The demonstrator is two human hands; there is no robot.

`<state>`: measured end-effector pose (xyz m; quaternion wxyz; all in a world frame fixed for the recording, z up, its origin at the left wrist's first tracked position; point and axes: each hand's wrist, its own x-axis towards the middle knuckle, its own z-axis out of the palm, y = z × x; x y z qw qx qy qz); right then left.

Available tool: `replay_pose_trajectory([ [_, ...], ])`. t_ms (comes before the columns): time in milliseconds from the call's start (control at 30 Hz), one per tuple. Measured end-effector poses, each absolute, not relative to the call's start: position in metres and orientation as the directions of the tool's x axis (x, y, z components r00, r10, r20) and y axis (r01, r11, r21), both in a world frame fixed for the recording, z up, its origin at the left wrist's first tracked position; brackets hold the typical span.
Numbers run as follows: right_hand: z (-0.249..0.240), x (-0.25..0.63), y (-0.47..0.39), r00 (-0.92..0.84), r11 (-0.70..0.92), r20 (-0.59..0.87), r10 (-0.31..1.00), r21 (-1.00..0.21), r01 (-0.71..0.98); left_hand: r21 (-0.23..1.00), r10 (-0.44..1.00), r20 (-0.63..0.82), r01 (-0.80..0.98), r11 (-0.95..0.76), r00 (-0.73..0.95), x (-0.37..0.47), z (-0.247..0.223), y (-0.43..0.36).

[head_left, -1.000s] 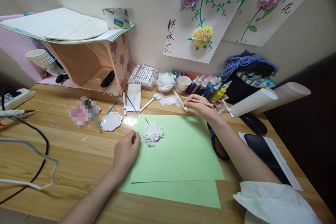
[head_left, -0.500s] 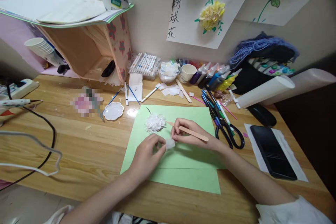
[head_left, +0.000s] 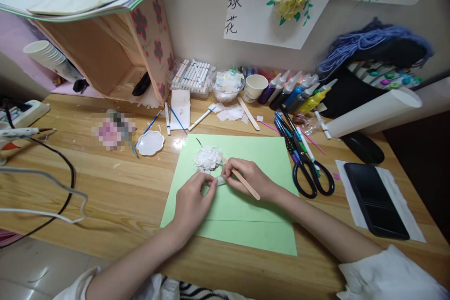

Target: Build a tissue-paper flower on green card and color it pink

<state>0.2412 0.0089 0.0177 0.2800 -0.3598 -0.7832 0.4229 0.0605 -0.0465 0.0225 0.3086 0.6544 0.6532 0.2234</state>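
Between my two hands, above the green paper [head_left: 242, 236], is a small piece of thin white paper [head_left: 221, 181]. The fingertips of my left hand [head_left: 195, 197] pinch its left side. My right hand [head_left: 248, 178] is closed, with its fingertips at the paper's right side and a wooden craft stick [head_left: 246, 183] held across the palm. The stick slants down to the right. A ruffled white paper flower [head_left: 207, 158] lies on the green sheet just beyond my fingers, and a thin dark stroke shows above it.
Black-handled scissors [head_left: 312, 178] and several pens lie right of the green paper, with a phone [head_left: 376, 199] beyond. A scalloped white dish [head_left: 150, 143] sits left. Behind are white paper scraps [head_left: 232, 113], another craft stick [head_left: 249, 114], a paper cup [head_left: 255, 88] and paint bottles [head_left: 290, 93]. Cables [head_left: 72, 168] cross the left side.
Both hands have come closer together and slightly left. The small white paper, flat and facing me before, now looks narrower, folded or tilted. The camera view has shifted a little.
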Motion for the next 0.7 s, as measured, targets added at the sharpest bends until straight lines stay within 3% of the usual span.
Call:
replay_pose_trajectory([
  [233,0.006,0.249,0.005,-0.634,0.555,0.356,0.687,-0.820,0.141,0.611,1.000,-0.021,0.791,0.028,-0.019,0.058,0.017,-0.042],
  [433,-0.002,0.245,0.004,-0.706,0.593,0.319,0.632,-0.786,0.176,0.565,0.998,0.021,0.824,0.040,-0.063,0.058,0.015,-0.039],
  [700,-0.002,0.240,0.005,-0.717,0.677,0.351,0.602,-0.701,0.225,0.552,0.995,0.098,0.832,-0.058,0.004,0.057,0.009,-0.039],
])
